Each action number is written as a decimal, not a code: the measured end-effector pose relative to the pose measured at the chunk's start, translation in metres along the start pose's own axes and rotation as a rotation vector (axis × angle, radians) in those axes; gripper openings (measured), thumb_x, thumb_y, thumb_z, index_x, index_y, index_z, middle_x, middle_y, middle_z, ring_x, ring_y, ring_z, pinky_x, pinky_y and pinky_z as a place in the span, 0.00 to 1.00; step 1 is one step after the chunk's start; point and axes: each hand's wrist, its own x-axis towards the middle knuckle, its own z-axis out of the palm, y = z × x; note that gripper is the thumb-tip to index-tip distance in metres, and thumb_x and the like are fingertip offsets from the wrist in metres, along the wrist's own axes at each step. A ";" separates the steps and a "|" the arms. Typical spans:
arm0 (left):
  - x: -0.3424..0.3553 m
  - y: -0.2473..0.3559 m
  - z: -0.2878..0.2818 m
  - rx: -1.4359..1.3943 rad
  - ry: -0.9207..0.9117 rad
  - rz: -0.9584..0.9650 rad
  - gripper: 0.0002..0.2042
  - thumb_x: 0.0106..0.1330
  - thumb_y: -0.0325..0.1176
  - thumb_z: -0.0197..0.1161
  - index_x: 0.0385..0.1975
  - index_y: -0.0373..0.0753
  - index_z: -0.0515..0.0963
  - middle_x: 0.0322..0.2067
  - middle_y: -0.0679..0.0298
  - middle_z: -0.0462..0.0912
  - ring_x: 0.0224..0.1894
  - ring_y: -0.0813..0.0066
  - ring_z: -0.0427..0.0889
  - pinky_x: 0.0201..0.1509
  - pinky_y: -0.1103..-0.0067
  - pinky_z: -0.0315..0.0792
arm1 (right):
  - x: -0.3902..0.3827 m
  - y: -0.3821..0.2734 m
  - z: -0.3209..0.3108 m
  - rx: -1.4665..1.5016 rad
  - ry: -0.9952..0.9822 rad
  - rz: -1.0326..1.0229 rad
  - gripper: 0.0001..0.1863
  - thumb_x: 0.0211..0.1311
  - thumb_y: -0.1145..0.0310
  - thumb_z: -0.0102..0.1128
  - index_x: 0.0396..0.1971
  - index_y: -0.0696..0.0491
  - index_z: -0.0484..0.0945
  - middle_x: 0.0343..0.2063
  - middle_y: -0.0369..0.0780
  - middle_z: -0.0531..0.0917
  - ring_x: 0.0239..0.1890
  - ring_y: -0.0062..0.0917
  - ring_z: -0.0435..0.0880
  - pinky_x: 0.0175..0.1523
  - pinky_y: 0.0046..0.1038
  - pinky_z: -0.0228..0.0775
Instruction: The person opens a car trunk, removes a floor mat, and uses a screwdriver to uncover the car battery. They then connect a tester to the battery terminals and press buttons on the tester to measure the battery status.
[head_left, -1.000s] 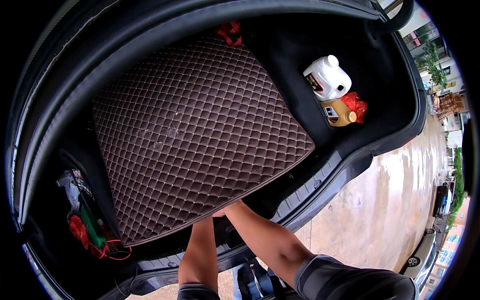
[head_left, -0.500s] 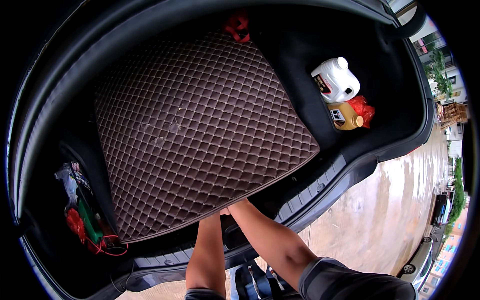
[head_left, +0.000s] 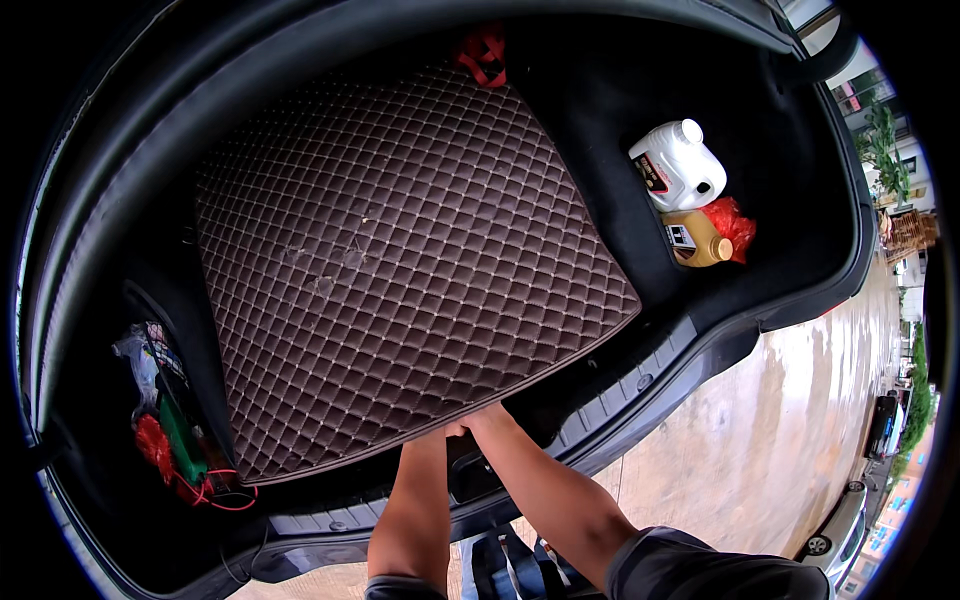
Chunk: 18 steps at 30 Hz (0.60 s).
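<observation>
Hands: close together at the mat's near edge, mostly hidden beneath it; a sliver of the hands (head_left: 457, 428) shows between the wrists, so whether they grip or lie open cannot be told.
Mat (head_left: 420, 290): brown, quilted, across the middle of the car trunk (head_left: 625, 390); its far left corner fades into shadow.
Right side: a white jug (head_left: 680, 165) beside a golden bottle (head_left: 702, 240), a red plastic bag (head_left: 737, 228) partly covered by them.
Left side: clear plastic (head_left: 142, 368), a green object (head_left: 180, 440) and red cord (head_left: 212, 496), crowded and hard to identify.
Far edge: red straps (head_left: 484, 58), dim.
Sleeves (head_left: 700, 565): cut off below.
</observation>
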 end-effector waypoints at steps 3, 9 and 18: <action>0.001 -0.003 -0.006 -0.009 0.010 0.000 0.31 0.65 0.57 0.55 0.58 0.38 0.69 0.57 0.61 0.75 0.60 0.63 0.72 0.65 0.57 0.62 | -0.006 -0.002 -0.007 -0.008 -0.051 0.019 0.19 0.68 0.50 0.48 0.50 0.47 0.74 0.48 0.36 0.79 0.49 0.28 0.77 0.47 0.37 0.74; -0.005 -0.009 0.003 0.006 0.020 0.019 0.31 0.65 0.57 0.55 0.58 0.38 0.69 0.57 0.61 0.75 0.60 0.63 0.72 0.65 0.57 0.62 | 0.002 -0.035 -0.037 -0.327 0.176 -0.107 0.19 0.66 0.48 0.50 0.51 0.42 0.74 0.50 0.32 0.79 0.52 0.29 0.75 0.51 0.40 0.70; -0.020 0.040 -0.037 -0.114 0.279 0.317 0.31 0.65 0.57 0.55 0.58 0.37 0.69 0.57 0.61 0.76 0.60 0.63 0.72 0.65 0.56 0.62 | -0.039 -0.051 0.009 -0.654 -0.256 -0.626 0.21 0.67 0.67 0.56 0.58 0.50 0.68 0.53 0.34 0.77 0.53 0.27 0.77 0.56 0.30 0.70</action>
